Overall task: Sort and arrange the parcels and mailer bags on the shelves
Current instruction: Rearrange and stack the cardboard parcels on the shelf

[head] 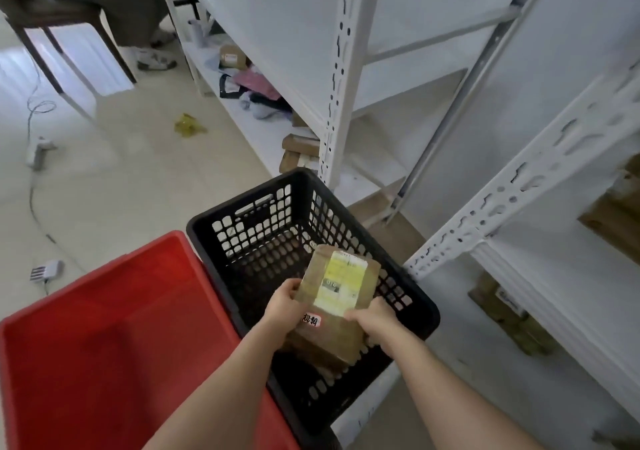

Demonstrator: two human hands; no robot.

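- Pale tiled floor (138, 172), white slotted steel shelving (341, 68) behind the black mesh basket (221, 238).
- Above the basket: brown cardboard parcel (334, 306), yellow label up, tilted.
- Left hand (285, 306) curled round the parcel's left edge; right hand (372, 319) gripping its near right corner.
- Left of the basket, touching it: red tub (104, 328).
- Far beyond the basket, on the low shelf: loose mailer bags (249, 86) and a small box (231, 57).
- Likely slip: grip only at edges, parcel tilted; could drop back into the basket.
- Possible snag on the shelving upright just beside the basket when lifting across.
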